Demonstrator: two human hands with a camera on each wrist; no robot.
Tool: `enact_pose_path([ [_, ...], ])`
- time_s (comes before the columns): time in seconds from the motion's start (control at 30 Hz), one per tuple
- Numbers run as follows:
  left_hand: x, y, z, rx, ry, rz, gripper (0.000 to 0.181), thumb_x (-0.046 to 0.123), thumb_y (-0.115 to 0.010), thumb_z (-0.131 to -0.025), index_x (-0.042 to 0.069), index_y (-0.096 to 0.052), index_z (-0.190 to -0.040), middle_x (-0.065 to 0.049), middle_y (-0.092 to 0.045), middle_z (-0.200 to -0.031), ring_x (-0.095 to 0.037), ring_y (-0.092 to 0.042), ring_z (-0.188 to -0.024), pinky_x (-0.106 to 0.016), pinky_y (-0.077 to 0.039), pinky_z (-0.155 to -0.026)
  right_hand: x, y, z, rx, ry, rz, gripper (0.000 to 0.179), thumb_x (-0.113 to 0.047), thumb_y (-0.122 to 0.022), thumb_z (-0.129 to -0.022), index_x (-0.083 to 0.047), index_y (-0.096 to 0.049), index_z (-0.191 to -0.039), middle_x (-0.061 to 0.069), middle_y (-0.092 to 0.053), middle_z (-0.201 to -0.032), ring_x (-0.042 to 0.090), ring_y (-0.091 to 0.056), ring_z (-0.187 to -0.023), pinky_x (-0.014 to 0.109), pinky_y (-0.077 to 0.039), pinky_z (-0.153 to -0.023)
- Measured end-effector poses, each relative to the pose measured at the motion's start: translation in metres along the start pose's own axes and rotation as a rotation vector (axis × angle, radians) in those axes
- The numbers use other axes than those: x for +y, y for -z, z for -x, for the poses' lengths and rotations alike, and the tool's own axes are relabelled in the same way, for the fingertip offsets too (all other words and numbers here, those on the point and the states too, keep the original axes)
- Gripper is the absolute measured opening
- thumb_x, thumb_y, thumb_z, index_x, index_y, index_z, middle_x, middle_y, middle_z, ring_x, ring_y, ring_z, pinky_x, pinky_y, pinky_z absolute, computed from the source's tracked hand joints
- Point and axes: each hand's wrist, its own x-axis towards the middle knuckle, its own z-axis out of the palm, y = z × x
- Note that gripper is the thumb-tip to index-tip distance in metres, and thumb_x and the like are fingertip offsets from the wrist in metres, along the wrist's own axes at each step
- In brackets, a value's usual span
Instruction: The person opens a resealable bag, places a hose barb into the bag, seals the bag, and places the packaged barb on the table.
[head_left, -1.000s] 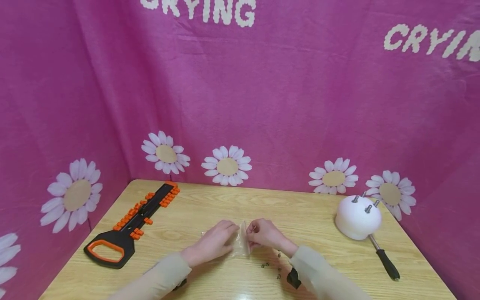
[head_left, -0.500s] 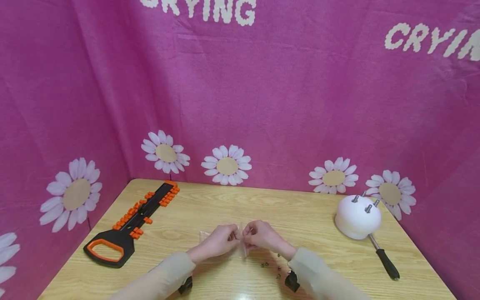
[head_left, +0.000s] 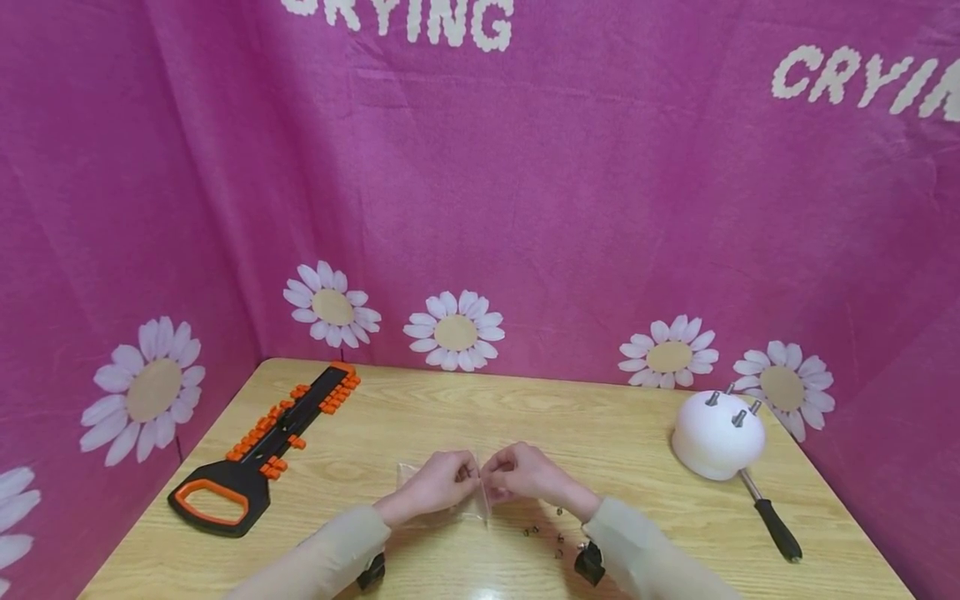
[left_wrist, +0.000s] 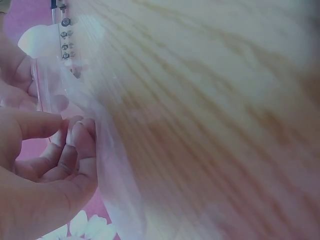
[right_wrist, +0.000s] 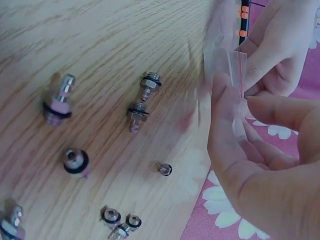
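Observation:
A clear zip-seal bag [head_left: 476, 508] lies between my hands at the middle of the table, its red-lined zip edge [right_wrist: 240, 75] turned toward the right. My left hand [head_left: 442, 483] pinches the bag close to that edge, thumb against fingertips. Just opposite, my right hand [head_left: 528, 472] pinches the zip edge between thumb and forefinger. Both sets of fingertips are nearly together in the head view. Small metal barbed fittings [right_wrist: 137, 117] with black rings are scattered on the wood beside my right hand.
At left lies a black holder [head_left: 225, 483] with orange clips and an orange-lined handle. A white dome [head_left: 717, 442] with metal pegs stands at right, touching a black-handled screwdriver [head_left: 776, 529]. A pink daisy-print curtain [head_left: 562, 208] hangs behind the table [head_left: 420, 400].
My left hand has shifted slightly right and its fingers have curled into a pinch beside the right fingertips. The right hand has moved slightly left along with the bag's edge.

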Motion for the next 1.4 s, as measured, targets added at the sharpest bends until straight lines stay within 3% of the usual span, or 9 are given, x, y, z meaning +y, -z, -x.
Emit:
enact_pose_path([
  [0.3,0.001,-0.004,-0.003,0.023,-0.001,-0.035,0.010,0.004,-0.060,-0.094,0.003,-0.063,-0.084,-0.003,-0.062,-0.073,-0.006,-0.049,-0.064,-0.019,-0.042,-0.058,0.004,0.000,-0.001,0.022,0.044,-0.019,0.015,0.005,-0.062,-0.088,0.010,-0.068,-0.100,0.016,-0.072,-0.089,0.018,-0.071,-0.073,0.030,-0.062,-0.068],
  [0.47,0.003,-0.005,-0.006,0.039,0.036,-0.039,0.025,0.015,-0.051,-0.102,0.006,-0.061,-0.081,0.002,-0.055,-0.068,-0.006,-0.045,-0.061,-0.019,-0.038,-0.055,0.006,-0.001,-0.003,0.060,0.047,-0.018,0.011,0.001,-0.064,-0.090,0.008,-0.069,-0.096,0.014,-0.073,-0.083,0.015,-0.071,-0.069,0.030,-0.061,-0.066],
  [0.6,0.003,-0.003,-0.006,0.035,0.050,-0.031,0.025,0.020,-0.054,-0.101,0.007,-0.061,-0.081,0.003,-0.054,-0.068,-0.006,-0.044,-0.059,-0.018,-0.037,-0.053,0.005,-0.001,-0.003,0.071,0.059,-0.025,0.010,0.000,-0.065,-0.090,0.007,-0.069,-0.097,0.013,-0.073,-0.082,0.013,-0.070,-0.067,0.029,-0.061,-0.066],
  [0.8,0.005,-0.004,-0.005,0.067,0.002,-0.077,0.013,0.006,-0.055,-0.094,0.004,-0.064,-0.084,-0.002,-0.061,-0.072,-0.007,-0.046,-0.064,-0.018,-0.038,-0.057,0.005,-0.001,-0.002,0.067,0.063,-0.035,0.009,0.000,-0.064,-0.091,0.007,-0.069,-0.095,0.013,-0.072,-0.080,0.013,-0.070,-0.066,0.030,-0.061,-0.066],
  [0.93,0.005,-0.006,-0.003,0.057,0.002,-0.055,0.010,0.002,-0.057,-0.091,0.001,-0.064,-0.085,-0.006,-0.064,-0.075,-0.007,-0.048,-0.064,-0.017,-0.040,-0.057,0.006,-0.003,-0.001,0.065,0.037,-0.036,0.010,0.000,-0.063,-0.092,0.007,-0.069,-0.096,0.013,-0.072,-0.082,0.015,-0.071,-0.068,0.031,-0.061,-0.067],
  [1.4,0.003,-0.010,-0.002,0.048,-0.002,-0.049,0.012,0.002,-0.057,-0.092,0.002,-0.062,-0.081,0.004,-0.048,-0.066,-0.004,-0.040,-0.057,-0.016,-0.031,-0.051,0.007,-0.005,-0.004,0.055,0.007,-0.079,0.010,0.002,-0.060,-0.092,0.009,-0.068,-0.092,0.016,-0.072,-0.080,0.020,-0.072,-0.067,0.033,-0.062,-0.068],
])
